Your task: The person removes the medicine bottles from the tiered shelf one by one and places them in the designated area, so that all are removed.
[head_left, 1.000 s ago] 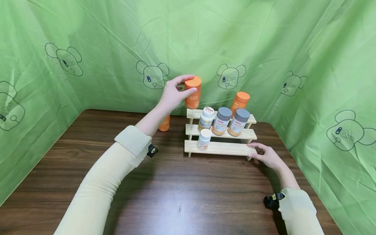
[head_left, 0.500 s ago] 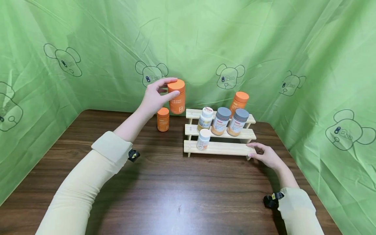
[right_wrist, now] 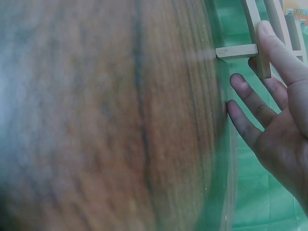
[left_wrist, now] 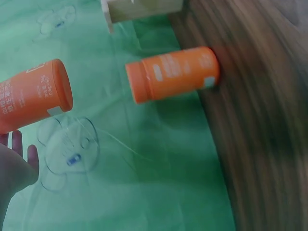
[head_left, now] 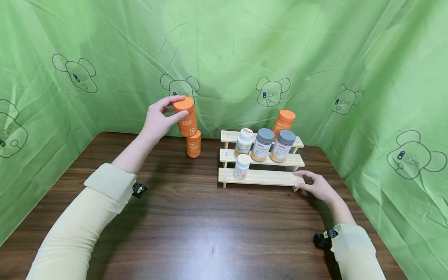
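My left hand [head_left: 157,120] grips an orange bottle [head_left: 188,121] near its orange lid, thumb in front and fingers behind, and holds it up in the air. In the left wrist view the held bottle [left_wrist: 36,94] shows its base, apart from a second orange bottle [left_wrist: 175,74]. That smaller bottle [head_left: 194,147] stands upright on the table, just below the held one in the head view. My right hand [head_left: 320,187] pinches the right end of the lowest step of a three-step wooden rack [head_left: 271,177]. In the right wrist view, the thumb lies on the rack's board [right_wrist: 260,53].
The rack's lowest step bears a small white bottle [head_left: 242,167]. On the middle step are a white-capped bottle [head_left: 244,143] and two grey-lidded bottles [head_left: 263,146]. Behind them stands another orange bottle [head_left: 284,121] on the top step. Green cloth [head_left: 224,46] encloses the wooden table [head_left: 196,225].
My left hand has carried the orange bottle leftward, from above the rack's left end to above the standing orange bottle. My right hand has stayed at the rack's end.
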